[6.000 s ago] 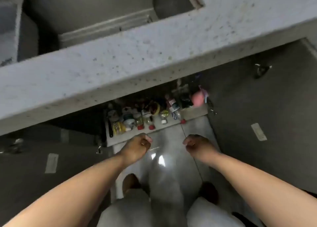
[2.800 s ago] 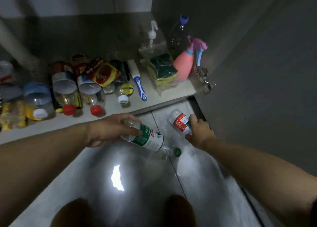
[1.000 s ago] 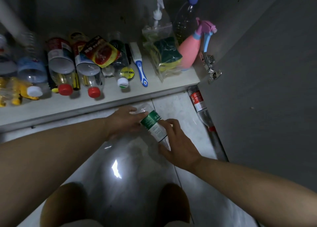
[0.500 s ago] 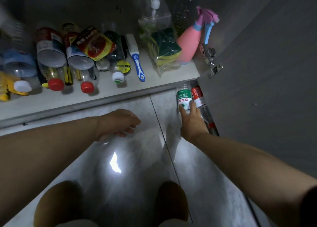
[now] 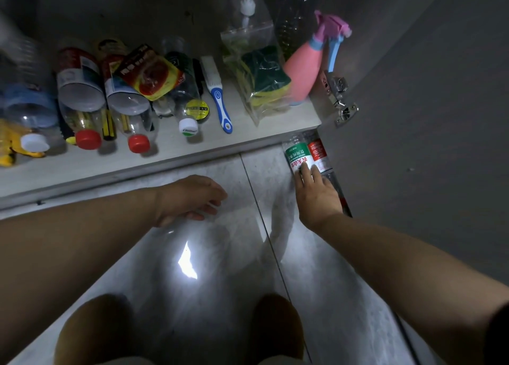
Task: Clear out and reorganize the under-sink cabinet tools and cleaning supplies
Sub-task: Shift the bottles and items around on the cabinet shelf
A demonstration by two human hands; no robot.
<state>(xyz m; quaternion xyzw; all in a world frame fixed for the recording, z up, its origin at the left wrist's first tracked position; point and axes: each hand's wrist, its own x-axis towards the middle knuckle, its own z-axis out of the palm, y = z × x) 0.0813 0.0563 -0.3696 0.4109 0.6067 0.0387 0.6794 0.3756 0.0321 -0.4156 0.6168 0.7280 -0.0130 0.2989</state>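
The clear plastic bottle with a green-and-white label (image 5: 298, 158) lies on the floor tiles (image 5: 214, 268), tucked beside a red-labelled clear bottle (image 5: 319, 155) against the open grey cabinet door (image 5: 427, 116), evidently parked clear of the walkway. The right hand (image 5: 316, 196) rests flat on it, fingers extended, not gripping. The left hand (image 5: 190, 199) hangs loosely open, empty. The white cabinet shelf (image 5: 170, 149) is crowded to its front edge; the central floor offers working room.
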